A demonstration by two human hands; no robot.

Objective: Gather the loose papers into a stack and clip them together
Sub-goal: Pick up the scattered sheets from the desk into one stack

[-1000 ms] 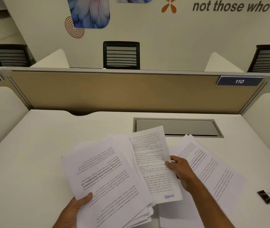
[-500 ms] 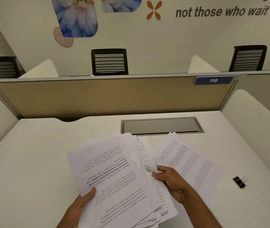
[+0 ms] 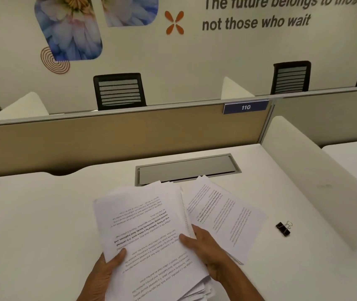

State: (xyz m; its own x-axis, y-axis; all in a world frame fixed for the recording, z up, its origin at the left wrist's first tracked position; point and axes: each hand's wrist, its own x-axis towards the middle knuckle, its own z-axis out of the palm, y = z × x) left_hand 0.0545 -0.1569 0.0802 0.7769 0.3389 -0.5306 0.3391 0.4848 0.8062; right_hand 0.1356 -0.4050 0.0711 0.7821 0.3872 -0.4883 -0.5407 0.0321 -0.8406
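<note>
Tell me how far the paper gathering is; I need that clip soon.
Mostly gathered: both the left hand and right hand hold the uneven stack of printed white sheets. A few printed sheets lie on the desk. The black binder clip lies untouched.

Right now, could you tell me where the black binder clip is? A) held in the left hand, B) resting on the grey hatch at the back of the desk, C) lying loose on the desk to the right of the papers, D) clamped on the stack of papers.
C: the binder clip lies alone on the desk, right of the sheets, and neither hand touches it.
</note>
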